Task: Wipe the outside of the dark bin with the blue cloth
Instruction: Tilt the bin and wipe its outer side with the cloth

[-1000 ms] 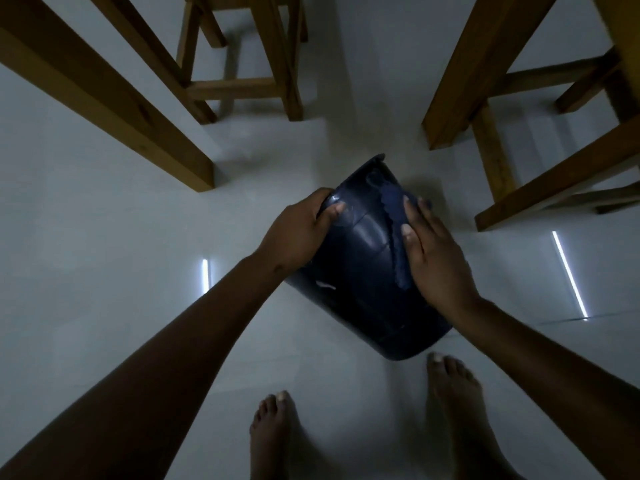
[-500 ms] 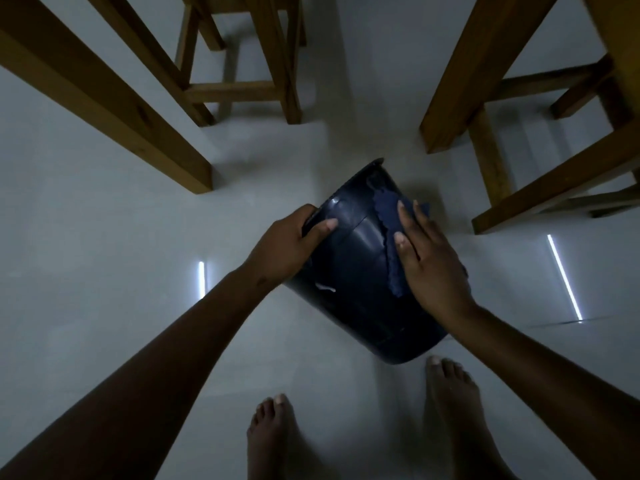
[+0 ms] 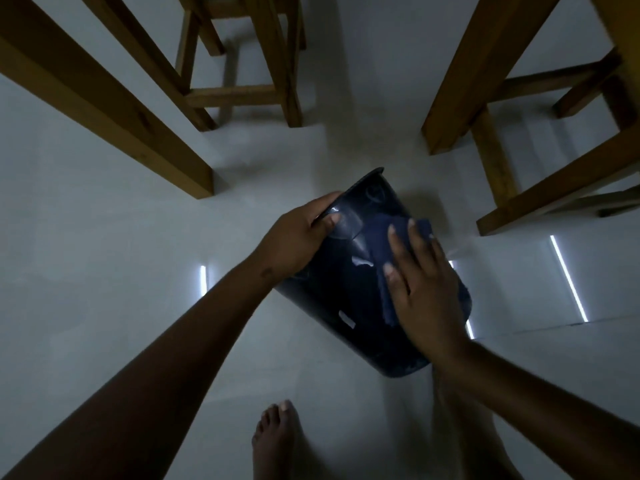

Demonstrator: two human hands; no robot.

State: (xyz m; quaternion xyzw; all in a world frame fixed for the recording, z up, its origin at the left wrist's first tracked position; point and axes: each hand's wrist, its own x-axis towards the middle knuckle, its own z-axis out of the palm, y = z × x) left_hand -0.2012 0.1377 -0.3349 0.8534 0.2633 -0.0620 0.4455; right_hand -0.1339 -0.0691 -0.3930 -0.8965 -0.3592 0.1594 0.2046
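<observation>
On the pale glossy floor (image 3: 104, 237), between wooden furniture legs (image 3: 114, 109), the dark plastic bin (image 3: 349, 292) tilts. The left hand (image 3: 294, 240) clamps its rim; the right hand (image 3: 426, 292), fingers spread, presses the blue cloth (image 3: 379, 237) against its side.

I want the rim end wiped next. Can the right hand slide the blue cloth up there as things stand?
Probably yes: the right hand presses the blue cloth flat on the dark bin, and the wall toward the rim is bare; the left hand grips the rim off to the side.
</observation>
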